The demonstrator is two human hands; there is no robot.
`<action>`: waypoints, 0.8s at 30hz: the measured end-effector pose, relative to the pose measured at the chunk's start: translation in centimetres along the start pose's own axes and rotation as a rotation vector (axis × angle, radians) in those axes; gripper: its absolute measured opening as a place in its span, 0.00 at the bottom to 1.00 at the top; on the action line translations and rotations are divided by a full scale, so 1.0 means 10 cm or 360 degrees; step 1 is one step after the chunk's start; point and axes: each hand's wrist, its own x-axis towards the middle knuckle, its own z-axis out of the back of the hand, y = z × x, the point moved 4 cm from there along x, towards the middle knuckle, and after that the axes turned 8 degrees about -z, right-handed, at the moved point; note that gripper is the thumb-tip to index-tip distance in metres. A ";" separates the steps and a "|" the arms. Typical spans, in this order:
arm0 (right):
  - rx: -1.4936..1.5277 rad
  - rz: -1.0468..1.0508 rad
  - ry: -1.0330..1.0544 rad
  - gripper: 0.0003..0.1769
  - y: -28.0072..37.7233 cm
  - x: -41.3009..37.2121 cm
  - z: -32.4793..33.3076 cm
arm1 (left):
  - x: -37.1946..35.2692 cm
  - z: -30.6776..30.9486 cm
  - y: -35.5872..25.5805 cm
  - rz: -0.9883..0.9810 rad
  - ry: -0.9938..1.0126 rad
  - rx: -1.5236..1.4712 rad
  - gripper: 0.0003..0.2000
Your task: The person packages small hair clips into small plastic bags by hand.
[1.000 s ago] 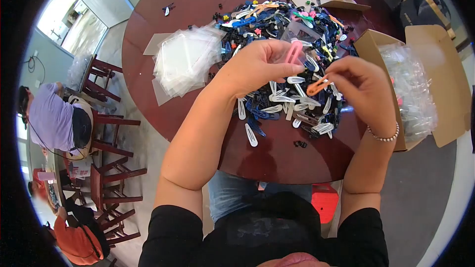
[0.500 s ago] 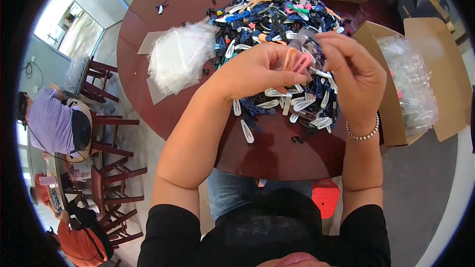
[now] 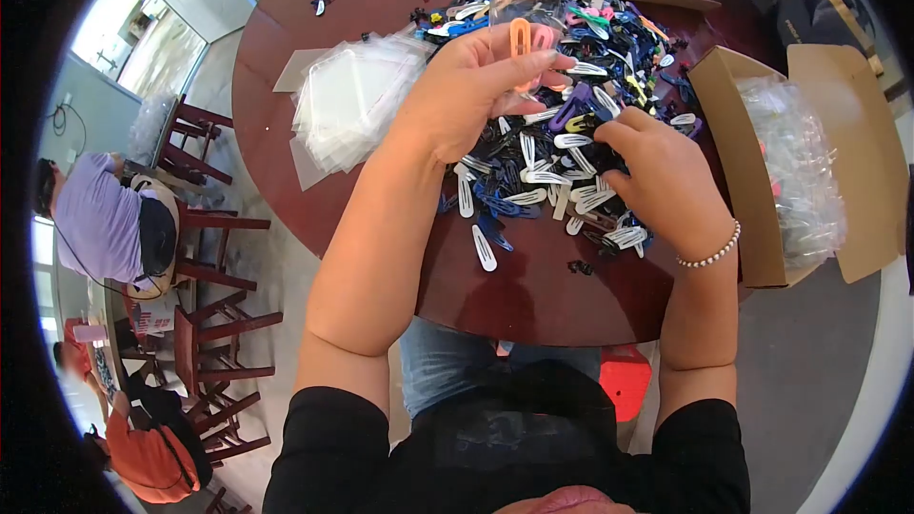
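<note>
Orange clip (image 3: pixel 520 38) — left hand (image 3: pixel 457 100) raised, pinching

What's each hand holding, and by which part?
The left hand pinches an orange clip and a pink clip by their lower ends. The right hand rests on the clip pile; grip unclear.

Single cam, head-worn, fisheye: black vignette all round, straight lines bow near the edges. It faces forward and steeply down. The wearer's black top fills the bottom edge and both forearms run up from it. Close range: left hand (image 3: pixel 466 86) pinching an orange clip (image 3: pixel 520 38) and right hand (image 3: pixel 657 181) on the clip pile (image 3: pixel 562 148) sit just above centre. Round counter (image 3: pixel 371 0) takes the upper middle, cardboard box (image 3: pixel 733 124) at right. The left edge catches floor, chairs (image 3: pixel 214 324) and a seated person (image 3: pixel 100 228), well off.
</note>
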 end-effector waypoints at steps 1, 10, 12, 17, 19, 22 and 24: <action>-0.0039 -0.0018 -0.0022 0.16 0.03 0.00 -0.02 | 0.01 0.02 0.00 -0.0011 -0.0018 0.0007 0.18; 0.0092 0.0061 0.0076 0.17 -0.02 0.04 -0.09 | -0.04 -0.11 -0.01 0.0065 0.0080 0.0177 0.21; 0.0094 0.0063 0.0106 0.18 0.02 0.05 -0.12 | -0.04 -0.11 0.01 0.0104 0.0064 0.0163 0.16; 0.0084 0.0067 0.0057 0.19 0.07 0.07 -0.15 | -0.05 -0.11 0.01 0.0097 0.0063 0.0172 0.16; 0.0053 0.0061 0.0046 0.18 0.11 0.07 -0.17 | -0.04 -0.12 0.02 0.0081 0.0121 0.0284 0.21; -0.0002 0.0049 0.0051 0.17 0.11 0.08 -0.21 | -0.05 -0.13 0.01 0.0102 0.0141 0.0286 0.20; -0.0025 0.0046 0.0065 0.17 0.11 0.08 -0.22 | -0.04 -0.12 0.02 0.0103 0.0147 0.0296 0.20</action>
